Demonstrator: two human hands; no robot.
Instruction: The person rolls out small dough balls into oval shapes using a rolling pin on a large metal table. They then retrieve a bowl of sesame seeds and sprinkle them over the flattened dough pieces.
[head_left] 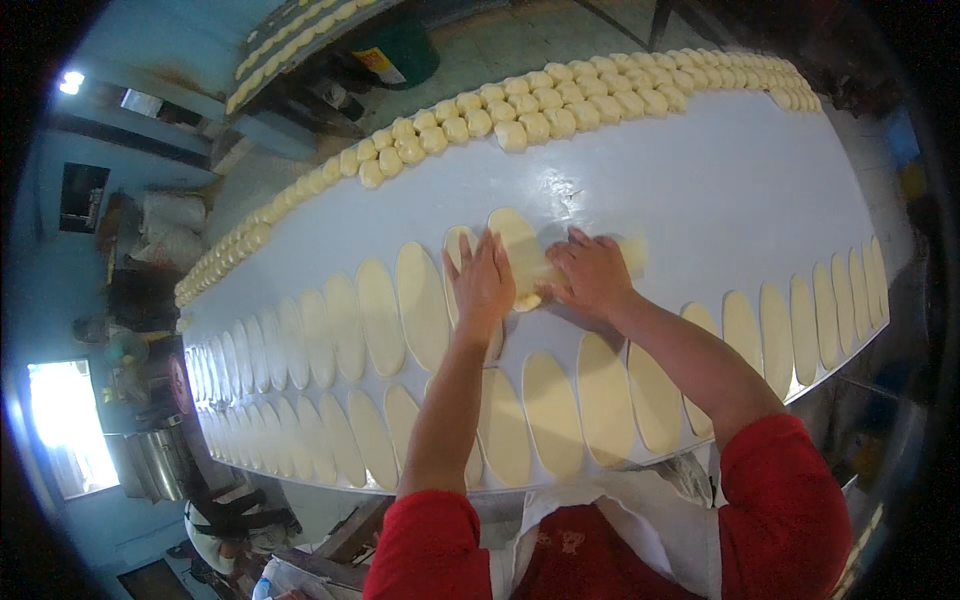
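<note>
My left hand [484, 284] lies with its fingers stretched out beside an oval sheet of pale dough [512, 232]. Bent over a pale, motion-blurred rolling pin [634, 256], my right hand [592, 272] presses down just right of that sheet. The pin's left part is smeared between my hands, and a small fold of dough [528, 301] shows below it. Another flat dough oval [458, 245] is partly hidden under my left hand. Left of it runs a row of flattened ovals [422, 305]; a nearer row [552, 410] lies along the table's front edge, partly covered by my forearms.
Rounded dough pieces [540, 125] line the far edge of the long, pale table [700, 190]. More ovals [742, 325] lie along the near right edge. Beyond the table stand a dark green bin [408, 55] and a tray of dough [290, 48]. A metal container [168, 460] is at left.
</note>
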